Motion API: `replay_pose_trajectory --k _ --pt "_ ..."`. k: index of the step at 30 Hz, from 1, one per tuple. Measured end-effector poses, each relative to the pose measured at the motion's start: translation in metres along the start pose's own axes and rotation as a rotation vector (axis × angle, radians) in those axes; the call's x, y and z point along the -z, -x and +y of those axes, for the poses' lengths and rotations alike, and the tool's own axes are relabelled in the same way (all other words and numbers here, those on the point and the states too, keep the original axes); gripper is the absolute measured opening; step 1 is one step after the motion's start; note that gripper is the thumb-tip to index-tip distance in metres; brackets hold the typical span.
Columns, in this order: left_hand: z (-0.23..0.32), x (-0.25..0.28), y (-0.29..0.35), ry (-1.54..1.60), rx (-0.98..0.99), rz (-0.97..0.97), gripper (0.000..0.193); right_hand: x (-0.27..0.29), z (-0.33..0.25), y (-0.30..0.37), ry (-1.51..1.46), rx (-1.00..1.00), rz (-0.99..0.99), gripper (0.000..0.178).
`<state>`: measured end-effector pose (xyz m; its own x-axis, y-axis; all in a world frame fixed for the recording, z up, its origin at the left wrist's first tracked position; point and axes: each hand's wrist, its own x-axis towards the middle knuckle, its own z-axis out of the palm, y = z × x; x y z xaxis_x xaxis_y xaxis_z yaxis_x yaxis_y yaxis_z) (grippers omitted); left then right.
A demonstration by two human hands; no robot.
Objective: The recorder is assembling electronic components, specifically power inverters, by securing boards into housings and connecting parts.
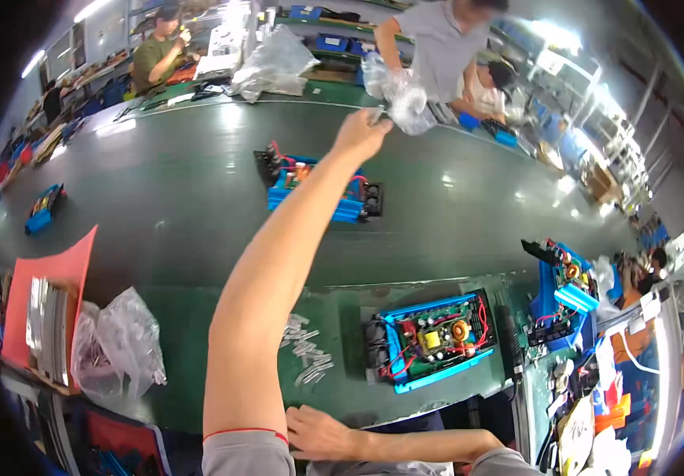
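My left arm reaches far across the green bench. My left hand (362, 135) is closed in a pinch on something small and pale. It is right beside a clear plastic bag (409, 107) that a co-worker's hand (401, 75) holds; whether my fingers grip the bag itself I cannot make out. Close to my body, my right hand (318, 432) lies at the bench's near edge, fingers slightly apart, holding nothing visible. Small silver metal pieces (307, 349) lie loosely piled beyond it. Right of them is a blue open-cased circuit unit (437, 337) with red wires.
Under my forearm, another blue unit (294, 194) sits on the dark green belt (437, 190). A third unit (44, 208) is far left, and one (560, 289) stands right. At left are a pink-sided box (44, 309) and a clear bag (124, 337). A black tool (510, 341) lies right.
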<state>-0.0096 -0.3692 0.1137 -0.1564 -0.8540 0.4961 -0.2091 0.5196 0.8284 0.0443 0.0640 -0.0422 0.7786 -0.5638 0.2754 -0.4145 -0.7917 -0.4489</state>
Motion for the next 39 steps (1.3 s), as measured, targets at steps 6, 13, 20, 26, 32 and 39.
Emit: replay_pose_trajectory --k 6,13,20,26,32,39 --pt "-0.033 -0.01 0.006 -0.059 -0.007 -0.335 0.039 0.06 -0.011 0.08 -0.226 -0.054 0.265 0.044" --pt "-0.063 0.106 0.104 -0.271 0.681 -0.472 0.063 0.098 0.028 0.257 0.142 -1.02 0.835 0.018" --pt "-0.126 0.038 0.105 0.342 0.939 -0.214 0.073 0.104 0.089 0.256 -0.008 -1.157 1.55 0.03" --pt "-0.148 -0.002 0.095 0.259 0.766 0.152 0.04 0.086 0.092 0.265 0.141 -1.14 1.28 0.025" --pt "-0.147 0.035 0.095 0.062 0.819 0.2 0.057 0.084 0.097 0.283 0.23 -1.175 1.226 0.03" --pt "-0.059 0.192 0.148 -0.04 0.809 0.083 0.038 0.09 0.096 0.281 0.322 -1.167 1.126 0.031"
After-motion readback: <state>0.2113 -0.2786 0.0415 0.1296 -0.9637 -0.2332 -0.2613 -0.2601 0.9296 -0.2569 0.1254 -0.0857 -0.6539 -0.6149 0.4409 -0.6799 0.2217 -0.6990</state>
